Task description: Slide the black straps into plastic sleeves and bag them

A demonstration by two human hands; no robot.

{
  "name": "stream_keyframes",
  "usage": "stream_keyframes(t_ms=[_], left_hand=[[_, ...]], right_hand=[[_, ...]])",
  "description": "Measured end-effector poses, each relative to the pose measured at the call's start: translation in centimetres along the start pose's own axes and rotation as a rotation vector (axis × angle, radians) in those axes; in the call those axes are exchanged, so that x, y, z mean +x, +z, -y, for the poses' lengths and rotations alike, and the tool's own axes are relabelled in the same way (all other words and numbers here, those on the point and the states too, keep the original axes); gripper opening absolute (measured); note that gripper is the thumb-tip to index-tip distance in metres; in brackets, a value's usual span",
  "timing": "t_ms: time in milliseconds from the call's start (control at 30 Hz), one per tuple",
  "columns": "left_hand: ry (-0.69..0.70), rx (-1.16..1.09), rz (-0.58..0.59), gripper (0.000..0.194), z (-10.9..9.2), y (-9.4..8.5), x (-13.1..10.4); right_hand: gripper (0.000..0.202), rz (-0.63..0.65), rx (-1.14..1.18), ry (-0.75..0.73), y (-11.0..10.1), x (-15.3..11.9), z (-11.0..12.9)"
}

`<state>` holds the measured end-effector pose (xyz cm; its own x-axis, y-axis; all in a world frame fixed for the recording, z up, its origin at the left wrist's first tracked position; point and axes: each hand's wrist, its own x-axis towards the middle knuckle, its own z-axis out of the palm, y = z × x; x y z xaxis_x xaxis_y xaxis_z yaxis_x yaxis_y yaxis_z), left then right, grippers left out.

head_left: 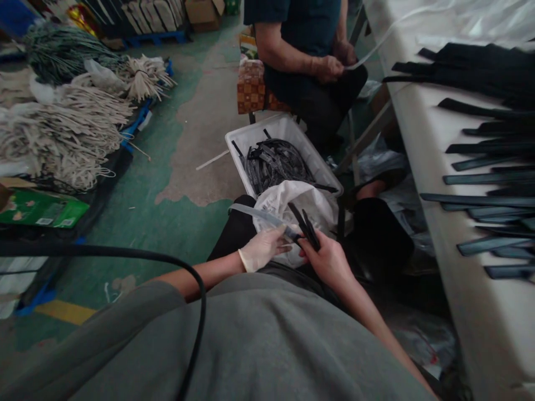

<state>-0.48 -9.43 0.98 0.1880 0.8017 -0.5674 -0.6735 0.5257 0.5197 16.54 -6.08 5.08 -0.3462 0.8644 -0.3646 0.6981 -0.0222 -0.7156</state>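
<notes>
My left hand [264,246], in a pale thin glove, is closed on a translucent strip [254,212] whose free end sticks out to the left. Bare and to the right of it, my right hand [332,260] grips several short black strips [308,227] that point up and away. Both hands almost meet over my lap, where the strip's inner end reaches the black ones; whether they are joined I cannot tell. Just beyond them, between my knees, sits a white plastic bag [288,196]. What is inside the bag is mostly hidden.
Behind the bag stands a white crate [324,161] of dark strips [278,161]. A co-worker [309,50] sits beyond, holding a pale strip. Black strips [493,146] lie along the table [463,289] on the right. Cord bundles [71,128] fill pallets at left. A black cable [200,301] crosses my view.
</notes>
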Motion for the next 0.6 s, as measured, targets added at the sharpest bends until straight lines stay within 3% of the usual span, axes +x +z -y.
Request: stream_keyframes(t_ms=[133, 300, 433, 600], left_hand=[[-0.009, 0.051, 0.082, 0.032, 1.4, 1.2, 0.5], [-0.021, 0.006, -0.024, 0.025, -0.2, 0.7, 1.0], [-0.102, -0.058, -0.044, 0.025, -1.5, 0.7, 0.5], [-0.147, -0.148, -0.003, 0.021, -2.0, 1.1, -0.1]], right_hand=[[0.035, -0.115, 0.110, 0.001, 1.2, 1.2, 0.1], [0.037, 0.024, 0.335, -0.081, -0.1, 0.0, -0.4], [0.043, 0.002, 0.406, -0.091, -0.7, -0.7, -1.1], [0.020, -0.164, 0.275, -0.274, -0.1, 0.1, -2.0]])
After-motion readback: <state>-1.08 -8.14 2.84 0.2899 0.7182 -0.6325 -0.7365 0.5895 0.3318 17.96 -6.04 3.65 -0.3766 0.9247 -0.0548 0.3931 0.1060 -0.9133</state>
